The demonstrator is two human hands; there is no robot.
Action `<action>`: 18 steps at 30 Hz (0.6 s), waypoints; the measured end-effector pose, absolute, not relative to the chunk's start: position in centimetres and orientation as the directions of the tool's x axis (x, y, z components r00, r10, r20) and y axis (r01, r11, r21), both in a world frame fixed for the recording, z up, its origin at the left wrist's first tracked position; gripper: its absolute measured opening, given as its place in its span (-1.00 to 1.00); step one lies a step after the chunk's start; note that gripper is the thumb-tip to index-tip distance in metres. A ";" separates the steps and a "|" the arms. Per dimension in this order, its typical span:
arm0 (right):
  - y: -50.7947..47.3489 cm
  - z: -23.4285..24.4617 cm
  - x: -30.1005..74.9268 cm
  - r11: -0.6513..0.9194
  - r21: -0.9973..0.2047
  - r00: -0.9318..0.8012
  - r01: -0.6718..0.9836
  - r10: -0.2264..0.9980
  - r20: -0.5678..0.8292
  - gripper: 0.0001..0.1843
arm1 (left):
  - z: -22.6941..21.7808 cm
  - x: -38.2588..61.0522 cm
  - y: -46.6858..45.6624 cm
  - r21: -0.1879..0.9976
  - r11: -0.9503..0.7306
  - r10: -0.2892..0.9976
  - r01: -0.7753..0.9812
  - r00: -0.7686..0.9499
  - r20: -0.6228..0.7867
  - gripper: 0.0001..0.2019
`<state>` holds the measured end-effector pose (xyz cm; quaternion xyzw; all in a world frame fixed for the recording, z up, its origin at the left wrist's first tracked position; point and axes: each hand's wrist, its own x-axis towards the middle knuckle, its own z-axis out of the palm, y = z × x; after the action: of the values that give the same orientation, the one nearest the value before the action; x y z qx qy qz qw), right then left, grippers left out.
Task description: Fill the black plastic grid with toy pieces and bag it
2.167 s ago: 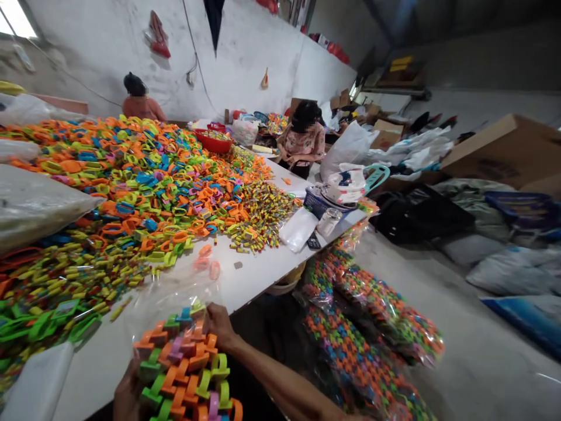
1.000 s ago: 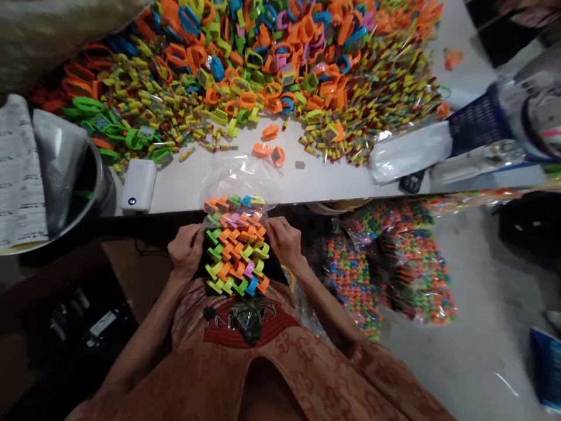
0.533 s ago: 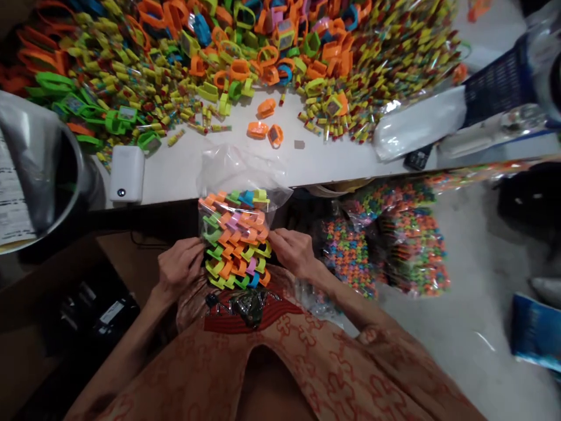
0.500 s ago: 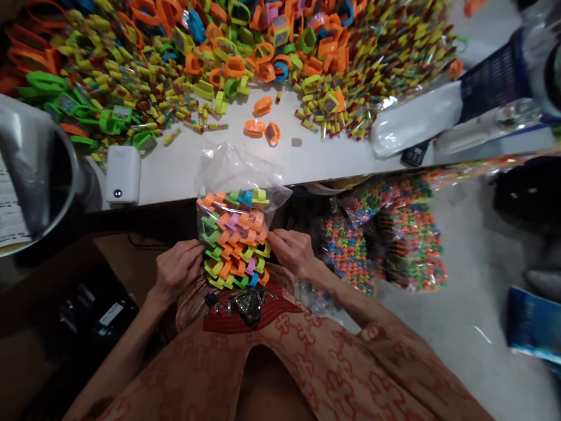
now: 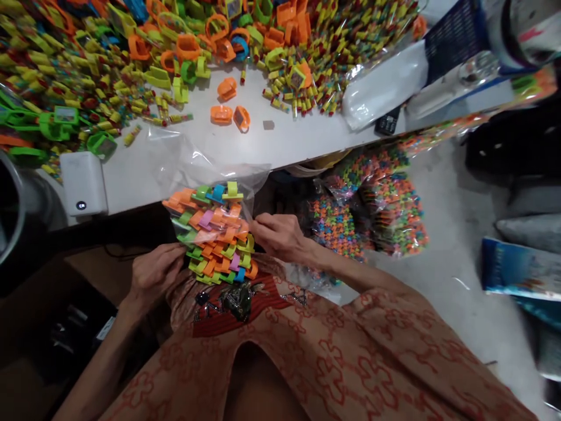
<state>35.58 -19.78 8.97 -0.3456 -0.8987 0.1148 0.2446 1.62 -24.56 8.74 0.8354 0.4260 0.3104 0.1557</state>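
A clear plastic bag (image 5: 205, 156) lies partly over rows of colourful toy watches (image 5: 217, 234), orange, green, yellow, pink and blue, in front of my body. The bag covers the upper rows; the lower rows look bare. My left hand (image 5: 156, 270) is closed at the left side of the bag, fingers bent, pinching its edge. On the other side my right hand (image 5: 278, 237) grips the bag's right edge between thumb and fingers. The bag's far end reaches up over the table edge.
On the white table (image 5: 175, 158) are heaps of yellow wrapped candies (image 5: 87, 76), loose toy watches (image 5: 225, 44) and a white power bank (image 5: 83, 182). A grey bucket (image 5: 33, 199) stands left. Filled bags (image 5: 390, 216) sit on the floor at right, beside a blue packet (image 5: 521, 269).
The view has shifted to the right. The bag has spread wider at the top and tilted, with both hands still at its sides.
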 end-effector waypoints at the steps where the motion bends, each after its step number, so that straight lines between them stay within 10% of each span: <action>1: -20.1 8.8 35.7 0.768 -0.340 -0.674 0.543 0.640 0.368 -0.64 | 8.7 1.5 -24.7 0.508 -0.606 0.795 0.612 0.467 0.386 -0.87; 9: -22.9 10.3 37.0 0.881 -0.332 -0.802 0.337 0.453 0.389 -0.73 | 9.2 2.1 -25.2 0.453 -0.656 0.754 0.604 0.500 0.426 -0.88; 18: -20.4 7.2 34.1 0.467 -0.714 -0.472 0.521 0.855 0.215 -0.79 | 7.7 2.7 -25.1 0.444 -0.562 0.807 0.698 0.344 0.480 -0.85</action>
<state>34.10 -20.39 7.16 -0.4262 -0.8071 0.2910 0.2868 2.69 -25.07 7.70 0.8159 0.4613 0.3393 0.0804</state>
